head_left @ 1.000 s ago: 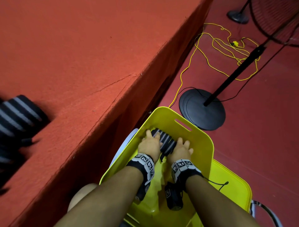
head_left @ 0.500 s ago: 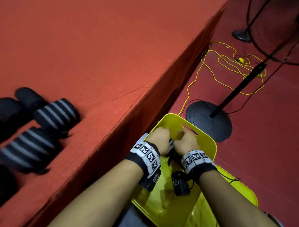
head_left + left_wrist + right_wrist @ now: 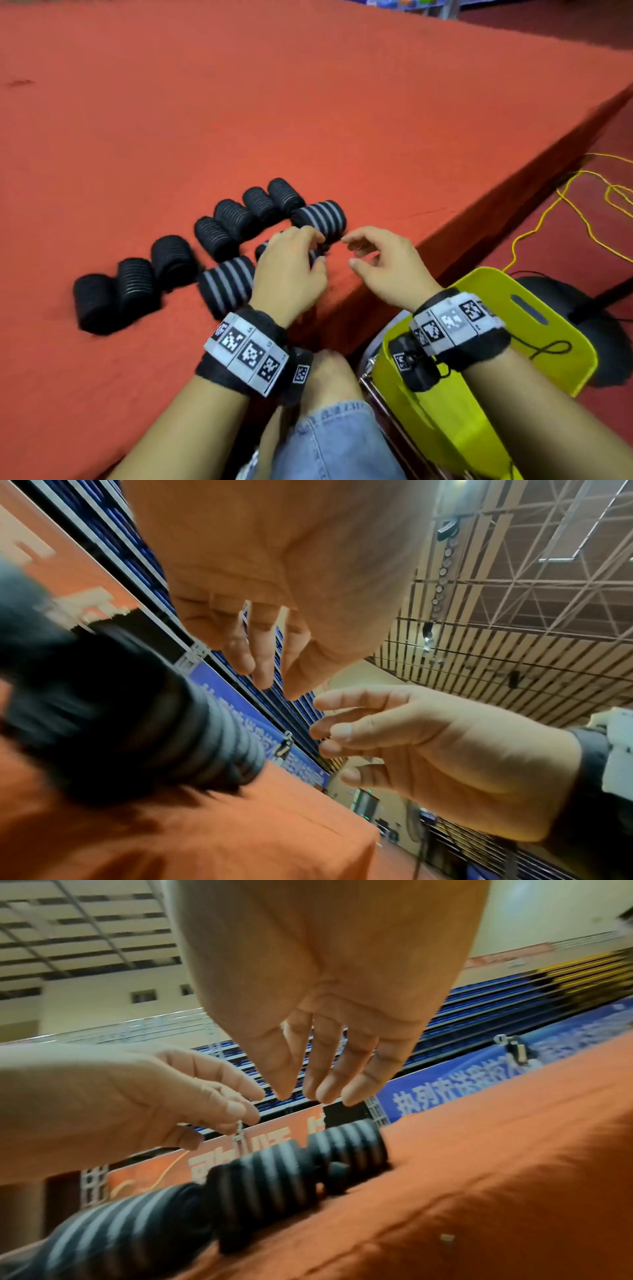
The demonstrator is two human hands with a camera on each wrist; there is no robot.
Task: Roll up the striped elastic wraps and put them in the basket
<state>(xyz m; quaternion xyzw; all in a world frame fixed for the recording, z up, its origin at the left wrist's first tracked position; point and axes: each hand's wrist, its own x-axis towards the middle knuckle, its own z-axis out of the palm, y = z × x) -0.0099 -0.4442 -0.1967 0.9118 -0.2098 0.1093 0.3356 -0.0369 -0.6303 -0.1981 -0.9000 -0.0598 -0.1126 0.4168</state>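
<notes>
1. Hovering over the red felt-covered table (image 3: 308, 102), both hands had come up out of the yellow plastic basket (image 3: 534, 346), where a second before they were pressing a striped roll down inside it.
2. The left hand (image 3: 291, 270) hung above a partly hidden striped roll, fingers loosely curled and grasping nothing; the right hand (image 3: 387, 263) floated just right of it, fingers relaxed and empty.
3. That return suggested one wrap was delivered and the next pick was starting.
4. Three black-and-grey striped elastic wraps, already rolled, remained on the table: one far (image 3: 320, 216), one near-left (image 3: 227, 284), one under the left hand.
5. A row of plain black ribbed rolls (image 3: 171, 257) lay to the left and far side of them.
6. The head view alone showed the basket, low on the right beside the table edge.
7. The wrist views alone showed the palms from below, confirming nothing was held, and a striped roll (image 3: 113, 1240) close beneath.
</notes>
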